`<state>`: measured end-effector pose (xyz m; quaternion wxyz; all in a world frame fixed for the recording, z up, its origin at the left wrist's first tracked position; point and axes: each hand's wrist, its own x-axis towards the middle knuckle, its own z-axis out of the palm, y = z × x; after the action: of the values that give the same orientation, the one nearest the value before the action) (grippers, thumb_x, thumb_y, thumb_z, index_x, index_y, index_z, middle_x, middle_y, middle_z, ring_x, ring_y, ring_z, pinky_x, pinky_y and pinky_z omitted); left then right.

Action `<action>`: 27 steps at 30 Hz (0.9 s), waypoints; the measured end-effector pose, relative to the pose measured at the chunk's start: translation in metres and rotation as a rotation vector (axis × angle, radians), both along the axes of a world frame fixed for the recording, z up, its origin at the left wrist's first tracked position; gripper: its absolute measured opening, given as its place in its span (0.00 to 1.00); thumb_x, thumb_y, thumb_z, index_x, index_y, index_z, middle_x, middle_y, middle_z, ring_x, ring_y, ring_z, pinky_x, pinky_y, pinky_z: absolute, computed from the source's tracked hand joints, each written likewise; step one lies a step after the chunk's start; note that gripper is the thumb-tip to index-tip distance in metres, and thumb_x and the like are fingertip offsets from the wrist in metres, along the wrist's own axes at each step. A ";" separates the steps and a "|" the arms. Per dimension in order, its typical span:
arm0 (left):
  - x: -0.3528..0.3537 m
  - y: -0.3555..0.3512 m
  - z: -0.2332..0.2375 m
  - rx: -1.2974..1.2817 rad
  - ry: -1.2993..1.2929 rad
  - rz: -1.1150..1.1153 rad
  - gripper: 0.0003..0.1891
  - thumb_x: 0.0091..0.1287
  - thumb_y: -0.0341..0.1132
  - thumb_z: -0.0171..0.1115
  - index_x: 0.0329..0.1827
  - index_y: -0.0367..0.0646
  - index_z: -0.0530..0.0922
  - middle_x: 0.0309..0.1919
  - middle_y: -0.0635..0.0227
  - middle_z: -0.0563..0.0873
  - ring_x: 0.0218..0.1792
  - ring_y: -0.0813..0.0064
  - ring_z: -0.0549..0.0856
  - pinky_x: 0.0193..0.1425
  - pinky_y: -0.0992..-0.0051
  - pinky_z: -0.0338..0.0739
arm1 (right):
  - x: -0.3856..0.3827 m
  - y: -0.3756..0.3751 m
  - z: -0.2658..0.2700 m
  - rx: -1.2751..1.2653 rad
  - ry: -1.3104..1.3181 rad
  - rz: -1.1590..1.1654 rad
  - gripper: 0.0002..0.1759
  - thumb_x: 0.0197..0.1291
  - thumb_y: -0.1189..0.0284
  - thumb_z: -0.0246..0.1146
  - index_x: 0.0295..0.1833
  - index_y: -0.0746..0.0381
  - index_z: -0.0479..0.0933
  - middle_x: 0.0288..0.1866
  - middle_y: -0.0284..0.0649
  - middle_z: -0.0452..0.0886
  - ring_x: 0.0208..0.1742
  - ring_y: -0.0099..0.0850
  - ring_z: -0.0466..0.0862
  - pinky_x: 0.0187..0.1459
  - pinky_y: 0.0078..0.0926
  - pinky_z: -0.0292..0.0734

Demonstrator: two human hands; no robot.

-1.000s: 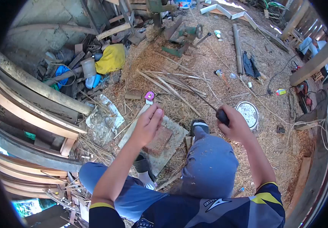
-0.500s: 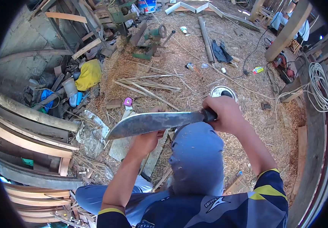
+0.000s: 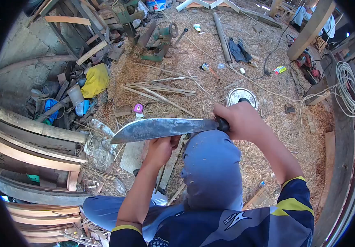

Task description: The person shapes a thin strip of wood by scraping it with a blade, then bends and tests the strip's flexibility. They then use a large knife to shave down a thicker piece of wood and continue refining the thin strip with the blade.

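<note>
A long machete [image 3: 161,130] lies nearly level across the view, its broad tip to the left and its black handle to the right. My right hand [image 3: 243,119] is wrapped round that handle. My left hand [image 3: 161,149] is under the middle of the blade, which covers most of its fingers; whether it grips anything cannot be made out. A thin dark stick [image 3: 160,179] hangs down near my left wrist. Below the blade is my raised knee [image 3: 213,168] in blue-grey cloth.
Shavings cover the ground, with thin wooden strips [image 3: 161,88], a pink tape measure [image 3: 138,108] and a round tin [image 3: 242,98]. Curved boards [image 3: 33,156] are stacked left. A green metal machine [image 3: 161,39] stands ahead. A coiled cable [image 3: 347,88] hangs right; a person [image 3: 303,16] is at back right.
The machete has shifted slightly left, its face turned more to view. My left fingers, partly seen above the blade before, are now below its upper edge.
</note>
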<state>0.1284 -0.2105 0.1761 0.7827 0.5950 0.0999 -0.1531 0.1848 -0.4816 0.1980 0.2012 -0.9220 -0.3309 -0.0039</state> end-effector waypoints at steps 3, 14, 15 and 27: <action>-0.002 -0.005 0.000 -0.003 0.048 0.017 0.15 0.87 0.49 0.52 0.58 0.50 0.79 0.29 0.80 0.71 0.27 0.86 0.63 0.31 0.79 0.57 | -0.002 0.000 -0.005 0.058 -0.043 -0.005 0.18 0.48 0.63 0.77 0.41 0.52 0.77 0.23 0.41 0.82 0.30 0.49 0.87 0.31 0.49 0.77; -0.009 0.009 -0.009 0.133 -0.132 -0.136 0.17 0.89 0.45 0.48 0.64 0.44 0.79 0.29 0.79 0.72 0.29 0.85 0.65 0.34 0.79 0.60 | -0.001 0.009 -0.002 0.103 -0.038 0.023 0.18 0.46 0.65 0.77 0.38 0.55 0.76 0.25 0.43 0.82 0.34 0.50 0.87 0.35 0.50 0.78; -0.012 0.008 -0.005 0.172 -0.121 -0.124 0.18 0.89 0.45 0.48 0.66 0.43 0.79 0.31 0.78 0.74 0.31 0.84 0.68 0.36 0.79 0.63 | -0.002 0.010 -0.001 0.096 -0.031 0.026 0.18 0.47 0.65 0.77 0.39 0.55 0.76 0.25 0.44 0.82 0.35 0.50 0.88 0.36 0.50 0.78; -0.019 0.012 0.014 0.824 -0.404 -0.310 0.13 0.79 0.39 0.55 0.58 0.44 0.79 0.41 0.59 0.83 0.45 0.58 0.81 0.47 0.66 0.73 | -0.008 0.013 0.004 0.167 -0.250 -0.013 0.12 0.62 0.67 0.72 0.30 0.54 0.76 0.22 0.39 0.80 0.25 0.43 0.84 0.28 0.44 0.73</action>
<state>0.1096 -0.1984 0.1904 0.4537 0.8811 -0.0917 -0.0969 0.1769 -0.4689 0.2021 0.2344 -0.8964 -0.3460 -0.1478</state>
